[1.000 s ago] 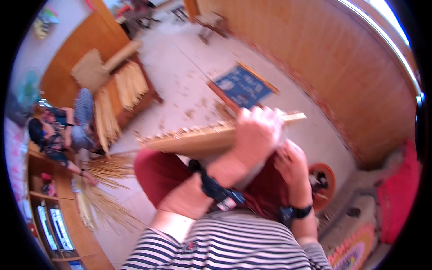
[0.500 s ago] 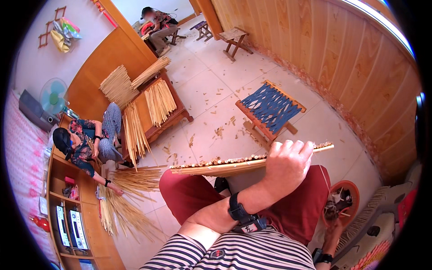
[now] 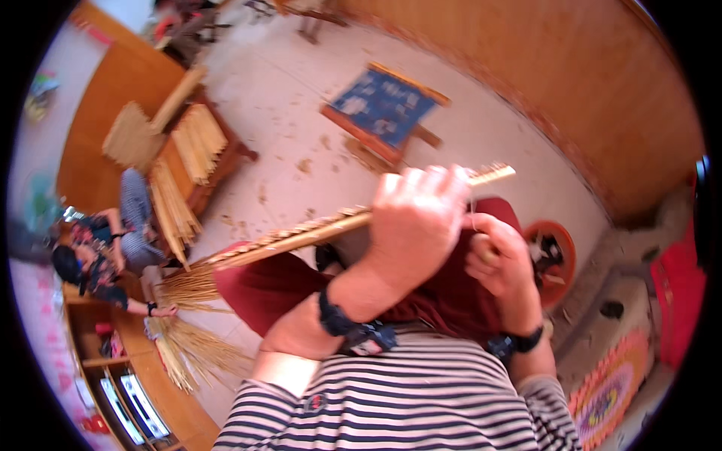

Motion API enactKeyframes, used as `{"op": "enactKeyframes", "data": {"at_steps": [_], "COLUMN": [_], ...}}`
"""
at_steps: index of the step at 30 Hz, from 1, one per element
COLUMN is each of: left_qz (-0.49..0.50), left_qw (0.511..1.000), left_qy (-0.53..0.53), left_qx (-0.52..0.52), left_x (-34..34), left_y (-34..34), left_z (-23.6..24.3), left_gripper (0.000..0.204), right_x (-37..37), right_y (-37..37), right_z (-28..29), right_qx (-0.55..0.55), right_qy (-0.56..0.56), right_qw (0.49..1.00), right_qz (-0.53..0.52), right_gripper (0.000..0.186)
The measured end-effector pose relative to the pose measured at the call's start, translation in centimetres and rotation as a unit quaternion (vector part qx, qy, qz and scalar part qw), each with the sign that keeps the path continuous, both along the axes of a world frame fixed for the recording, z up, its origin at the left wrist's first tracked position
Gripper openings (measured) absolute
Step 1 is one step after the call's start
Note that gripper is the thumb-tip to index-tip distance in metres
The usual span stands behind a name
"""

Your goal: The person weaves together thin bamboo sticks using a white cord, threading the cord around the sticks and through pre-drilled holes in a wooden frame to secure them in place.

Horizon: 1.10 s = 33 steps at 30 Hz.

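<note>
A row of straw-coloured stalks (image 3: 293,239), bound side by side into a mat, lies edge-on across my knees, its cut ends turned up. My left hand (image 3: 417,214) is closed over it near its right end, knuckles up. Just below and right of that, my right hand (image 3: 496,255) is closed in a pinch on a thin pale thread (image 3: 472,204), which runs up toward the mat's edge. Blur hides the thread's exact path. Beside my right knee stands an orange basin (image 3: 570,255) with dark and pale items in it.
A blue-webbed folding stool (image 3: 383,105) stands ahead on the tiled floor. Stalk bundles lie on a wooden table (image 3: 218,177) and on the floor (image 3: 195,346) at left. Another person (image 3: 98,259) sits there, one hand at the floor stalks. A patterned sofa (image 3: 602,316) is at my right.
My right hand has come up from beside the basin to the mat's right end. My left hand still grips the mat. The whole view has shifted, with blur.
</note>
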<state>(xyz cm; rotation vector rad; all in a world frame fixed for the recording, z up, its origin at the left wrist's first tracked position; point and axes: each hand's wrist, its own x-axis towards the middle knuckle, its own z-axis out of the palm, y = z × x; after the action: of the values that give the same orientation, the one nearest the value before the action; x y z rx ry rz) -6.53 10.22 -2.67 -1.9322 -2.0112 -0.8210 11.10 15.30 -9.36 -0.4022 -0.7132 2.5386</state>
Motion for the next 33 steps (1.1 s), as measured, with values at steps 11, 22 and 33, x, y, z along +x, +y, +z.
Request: {"op": "enactKeyframes", "data": {"at_steps": [11,22,33], "left_qz": [-0.027,-0.035,-0.092], "left_qw": [0.999,0.999,0.984], "left_qy": [0.009,-0.003,-0.098], "left_qx": [0.015,-0.001,-0.121], "left_x": [0.6,1.1,1.0], "left_y": [-0.3,-0.6,-3.2], "left_z": [0.1,0.3,0.8], "left_gripper": [0.024,0.021,0.037], "right_x": [0.8,-2.0,0.7], "right_y": [0.2,-1.6,-2.9], "right_z": [1.0,-0.4,-3.5], "right_qx": [0.439,-0.082,-0.036], "right_qy": [-0.170,0.183,0.141], "right_qw": [0.792,0.977,0.989], "right_qz": [-0.388,-0.080,-0.004], "right_gripper": [0.040,0.044,0.045]}}
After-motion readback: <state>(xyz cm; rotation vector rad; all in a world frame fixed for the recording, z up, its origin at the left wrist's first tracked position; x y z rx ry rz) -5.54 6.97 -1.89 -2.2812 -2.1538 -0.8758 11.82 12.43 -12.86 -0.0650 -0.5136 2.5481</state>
